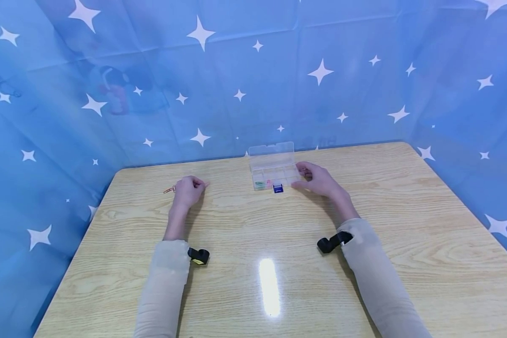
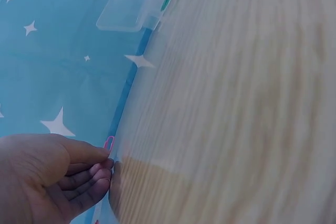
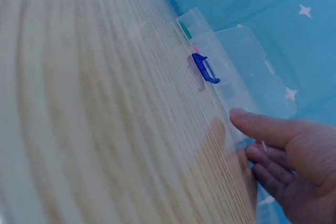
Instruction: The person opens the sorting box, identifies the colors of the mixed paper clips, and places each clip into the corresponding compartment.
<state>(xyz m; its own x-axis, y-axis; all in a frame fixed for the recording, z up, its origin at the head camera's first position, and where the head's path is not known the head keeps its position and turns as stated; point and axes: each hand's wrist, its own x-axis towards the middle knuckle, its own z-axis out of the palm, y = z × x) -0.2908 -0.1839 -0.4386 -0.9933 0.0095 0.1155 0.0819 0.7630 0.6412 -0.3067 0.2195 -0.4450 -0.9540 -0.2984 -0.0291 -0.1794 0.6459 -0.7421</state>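
Between the thumb and fingertips of my left hand (image 1: pixel 188 191) is a pink paper clip (image 2: pixel 109 142), its loop sticking out past the fingers. A clear plastic compartment box (image 1: pixel 259 173) stands at the back of the table with its lid raised. Green paper clips (image 1: pixel 259 184) and a pink clip (image 1: pixel 268 182) lie in its front compartments. The blue latch (image 3: pixel 203 68) hangs at the front edge. My right hand (image 1: pixel 318 180) holds the box by its right end, thumb at the front corner and fingers curled along the side.
Red paper clips (image 1: pixel 167 190) lie on the wooden table (image 1: pixel 236 234) just left of my left hand. A blue curtain with white stars (image 1: pixel 236 70) hangs right behind the table's back edge.
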